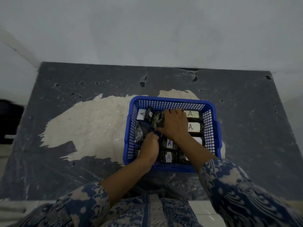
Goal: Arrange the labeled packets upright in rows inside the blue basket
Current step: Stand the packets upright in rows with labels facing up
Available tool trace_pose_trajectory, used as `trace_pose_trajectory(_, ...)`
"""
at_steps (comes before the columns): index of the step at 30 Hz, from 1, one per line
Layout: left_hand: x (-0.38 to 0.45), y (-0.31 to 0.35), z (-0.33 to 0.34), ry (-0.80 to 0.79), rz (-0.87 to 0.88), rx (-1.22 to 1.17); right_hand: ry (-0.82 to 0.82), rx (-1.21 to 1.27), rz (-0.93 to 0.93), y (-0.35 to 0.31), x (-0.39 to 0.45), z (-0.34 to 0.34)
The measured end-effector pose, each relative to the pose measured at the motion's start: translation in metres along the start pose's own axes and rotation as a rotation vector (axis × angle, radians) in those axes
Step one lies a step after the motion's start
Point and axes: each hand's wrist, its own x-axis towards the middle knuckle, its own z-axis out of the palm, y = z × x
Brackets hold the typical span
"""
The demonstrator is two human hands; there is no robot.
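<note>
Packets (190, 126) crowd blue basket (210, 128); both hands (173, 125) cover middle ones.

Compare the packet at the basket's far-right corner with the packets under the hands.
The far-right packet is untouched; the middle packets have the right hand resting on them, and the left hand grips there too. The far-right packet sits square in its row with its "A" label showing whole; the middle packets lie askew, labels mostly hidden. All are dark packets inside the blue basket.
</note>
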Motion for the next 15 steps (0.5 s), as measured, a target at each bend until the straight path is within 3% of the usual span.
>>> trace_pose_trajectory(3,0.002,0.005,-0.009,0.026,0.03,-0.016,-0.001,-0.002,0.005,-0.003,0.003,0.004)
trace_pose_trajectory(5,0.006,0.008,-0.016,0.028,0.037,-0.027,0.045,0.139,0.022,0.0,-0.002,-0.001)
trace_pose_trajectory(10,0.007,0.028,-0.022,-0.077,0.027,-0.004,0.263,0.905,0.029,0.011,-0.035,-0.029)
trace_pose_trajectory(15,0.011,0.044,-0.014,-0.231,0.095,-0.098,0.423,0.996,0.041,0.004,-0.067,-0.033)
